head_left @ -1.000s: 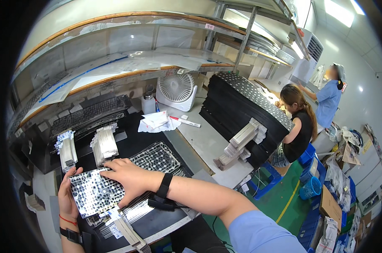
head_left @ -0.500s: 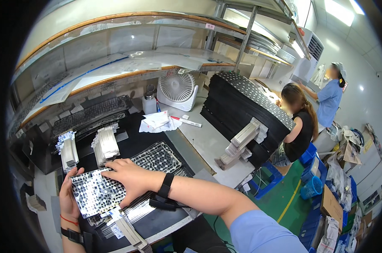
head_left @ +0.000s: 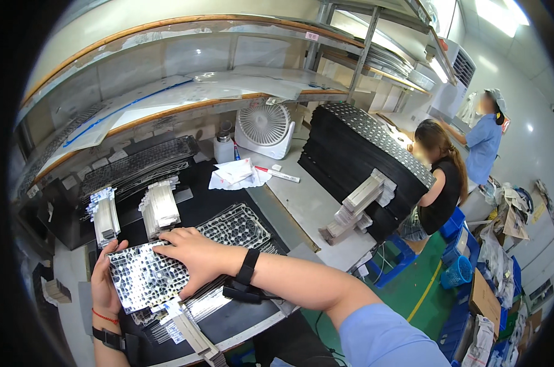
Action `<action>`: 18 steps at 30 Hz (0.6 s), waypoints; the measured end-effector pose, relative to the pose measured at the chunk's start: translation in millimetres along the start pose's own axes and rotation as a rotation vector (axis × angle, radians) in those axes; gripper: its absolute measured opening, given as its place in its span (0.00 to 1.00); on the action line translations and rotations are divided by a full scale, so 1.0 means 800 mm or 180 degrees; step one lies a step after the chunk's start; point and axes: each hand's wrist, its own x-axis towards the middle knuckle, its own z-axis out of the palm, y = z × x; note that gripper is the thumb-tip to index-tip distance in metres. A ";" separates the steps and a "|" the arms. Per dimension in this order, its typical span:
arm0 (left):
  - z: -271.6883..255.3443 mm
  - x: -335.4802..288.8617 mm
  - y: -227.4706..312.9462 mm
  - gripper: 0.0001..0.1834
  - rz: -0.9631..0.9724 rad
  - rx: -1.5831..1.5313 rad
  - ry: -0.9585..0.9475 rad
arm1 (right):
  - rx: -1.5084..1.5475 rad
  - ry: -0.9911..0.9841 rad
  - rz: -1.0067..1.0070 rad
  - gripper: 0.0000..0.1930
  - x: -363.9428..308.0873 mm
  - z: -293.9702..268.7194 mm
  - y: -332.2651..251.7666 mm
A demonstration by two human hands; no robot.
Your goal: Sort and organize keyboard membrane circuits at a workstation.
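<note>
A shiny silver sheet patterned with rows of small dark holes (head_left: pixel 139 278) lies tilted atop a stack of similar sheets on the black work surface. Against its left edge, my left hand (head_left: pixel 107 281) grips with the fingers partly hidden and the thumb up. Across its right part, my right hand (head_left: pixel 200 257) spans from the far edge to the near edge, closed on it between fingers and thumb. A second patterned sheet (head_left: pixel 243 226) reaches out to the right beyond my hand. Below my right hand, a bundle of thin pale strips (head_left: pixel 191 333) juts toward the near table edge.
Two bundles of pale strips (head_left: pixel 159 208) and dark patterned sheets (head_left: pixel 139 160) stand behind. A white fan (head_left: pixel 265 128), a bottle (head_left: pixel 223 148) and a marker (head_left: pixel 280 175) sit farther back. A tall black stack (head_left: pixel 350 159) stands right. Two people are beyond; one sits (head_left: pixel 442 177).
The whole view has shifted slightly to the right and down. My hands keep the same hold on the patterned sheet.
</note>
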 end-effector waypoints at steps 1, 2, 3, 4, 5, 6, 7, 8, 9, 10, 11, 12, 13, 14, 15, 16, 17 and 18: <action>-0.001 0.000 0.000 0.28 0.0004 -0.0023 0.0030 | -0.0006 0.0029 -0.0019 0.59 0.000 -0.001 -0.001; -0.002 -0.001 0.000 0.28 0.0006 -0.0019 0.0029 | -0.0012 0.0058 -0.0037 0.59 0.000 -0.001 -0.001; -0.004 -0.001 -0.001 0.28 0.0015 -0.0037 0.0007 | -0.0012 0.0062 -0.0039 0.59 0.000 -0.001 -0.002; -0.004 -0.001 -0.001 0.28 0.0026 -0.0060 -0.0018 | 0.0037 0.0048 -0.0042 0.59 0.000 -0.001 -0.002; -0.002 -0.001 0.000 0.28 0.0029 -0.0060 -0.0020 | 0.0086 0.0032 -0.0046 0.59 0.000 -0.001 -0.003; 0.001 -0.001 0.001 0.28 0.0032 -0.0051 -0.0002 | 0.0083 0.0032 -0.0048 0.59 0.001 -0.002 -0.003; 0.002 -0.002 0.002 0.28 0.0025 -0.0038 0.0024 | 0.0022 0.0052 -0.0045 0.59 0.001 -0.003 -0.003; 0.001 -0.002 0.001 0.28 0.0017 -0.0035 0.0032 | -0.0039 0.0071 -0.0043 0.59 0.000 -0.003 -0.003; 0.000 -0.003 0.000 0.27 0.0005 -0.0042 0.0027 | -0.0027 0.0069 -0.0043 0.59 -0.001 -0.002 -0.003; -0.001 -0.003 0.001 0.27 0.0007 -0.0043 0.0020 | -0.0006 0.0054 -0.0045 0.59 0.000 -0.002 -0.003; 0.001 -0.004 0.002 0.25 0.0017 0.0013 0.0020 | 0.0016 0.0040 -0.0048 0.59 0.001 -0.003 -0.003; 0.000 -0.003 0.002 0.25 0.0025 0.0021 0.0028 | 0.0020 0.0042 -0.0060 0.59 0.001 -0.003 -0.003; 0.000 -0.001 0.000 0.23 0.0048 0.0029 0.0018 | -0.0023 0.0071 -0.0057 0.59 -0.001 -0.004 -0.003; 0.001 0.000 -0.001 0.22 0.0071 0.0037 0.0008 | -0.0067 0.0101 -0.0052 0.59 -0.002 -0.003 -0.002; 0.005 0.000 -0.001 0.19 0.0069 0.0050 -0.0012 | -0.0078 0.0133 -0.0085 0.59 -0.003 -0.001 0.001; 0.002 -0.001 0.000 0.19 0.0081 0.0054 -0.0015 | -0.0086 0.0137 -0.0095 0.59 -0.001 -0.002 0.000; -0.003 -0.002 -0.001 0.20 0.0072 0.0046 -0.0046 | -0.0034 0.0108 -0.0091 0.59 0.000 -0.002 -0.001; -0.005 -0.002 0.000 0.20 0.0063 0.0038 -0.0078 | 0.0017 0.0079 -0.0087 0.59 0.001 -0.002 -0.002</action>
